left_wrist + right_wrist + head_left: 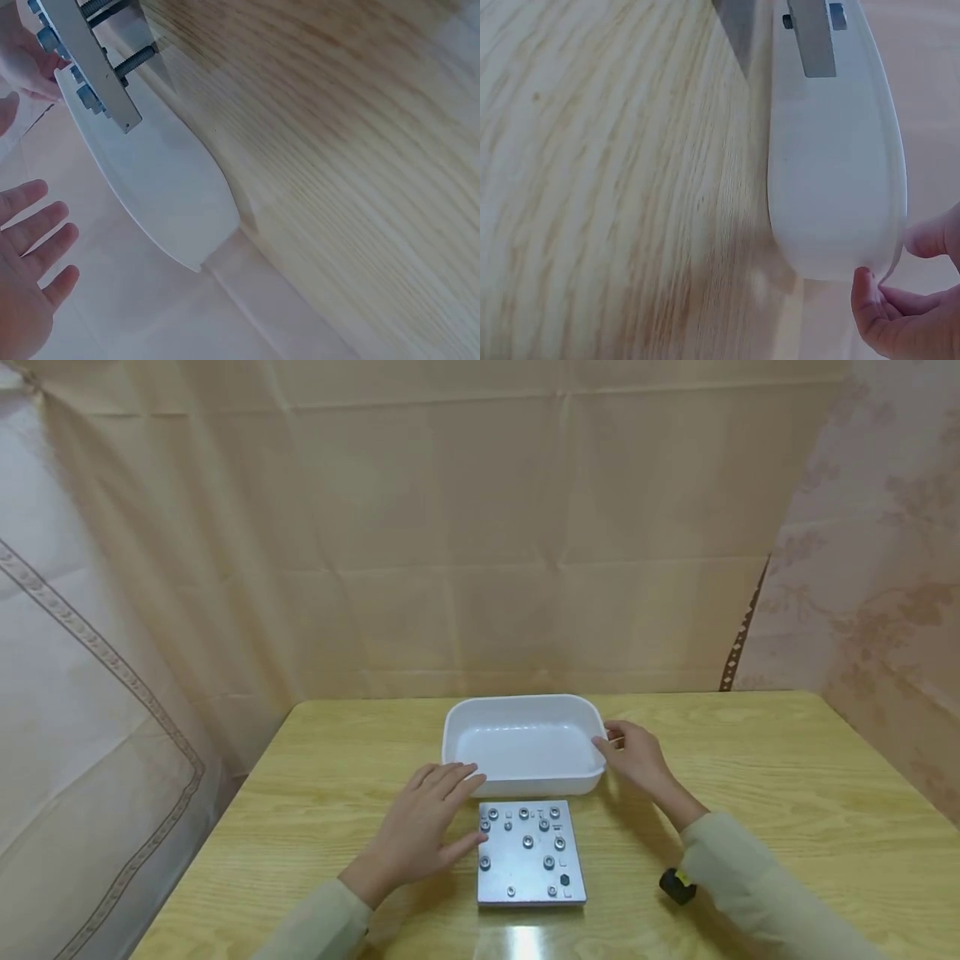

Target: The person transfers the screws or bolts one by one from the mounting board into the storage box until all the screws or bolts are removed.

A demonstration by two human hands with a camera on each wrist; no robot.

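Left hand [420, 822] spread and empty beside one silver rectangular metal plate [517, 870]; right hand [636, 757] pinching one white rounded-rectangular tray [525, 750].

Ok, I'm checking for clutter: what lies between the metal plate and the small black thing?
In the head view, bare table separates the plate and black thing.

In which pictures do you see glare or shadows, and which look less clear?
Head view: a bright reflection on the wood-grain tabletop in front of the bolt-studded metal plate, soft shadow near the right hand; left wrist view: hazy, low contrast; right wrist view: also hazy, with shadow beside the white tray.
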